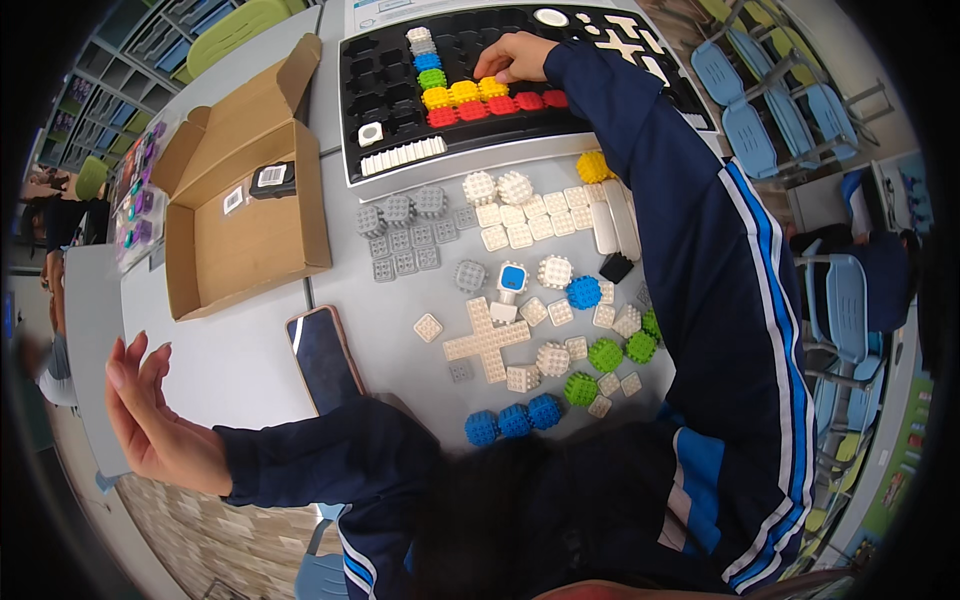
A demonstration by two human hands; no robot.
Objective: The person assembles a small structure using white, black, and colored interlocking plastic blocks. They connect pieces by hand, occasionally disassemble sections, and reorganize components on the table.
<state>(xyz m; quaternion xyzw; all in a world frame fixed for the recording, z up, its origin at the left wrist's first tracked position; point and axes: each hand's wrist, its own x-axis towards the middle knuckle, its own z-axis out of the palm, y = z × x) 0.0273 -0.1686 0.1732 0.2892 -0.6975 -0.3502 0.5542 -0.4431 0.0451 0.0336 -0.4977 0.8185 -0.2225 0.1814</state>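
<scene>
My right hand (517,57) reaches over the black sorting tray (385,75), its fingers closed on a yellow studded block (493,88) at the end of a short yellow row. Below that row lies a row of red blocks (472,111). Green, blue, grey and white blocks (418,35) rise in a column from the yellow row's left end. My left hand (170,430) is raised off the table's left side, its fingers loosely bent and apart, with nothing in them. The phone (325,358) lies nearest to it on the table.
An open cardboard box (245,240) holding a dark item (272,180) stands left of the tray. Loose grey blocks (398,208), white tiles (520,235), a white cross plate (487,341), green blocks (605,354) and blue blocks (513,418) are spread before me. Blue chairs (745,100) stand right.
</scene>
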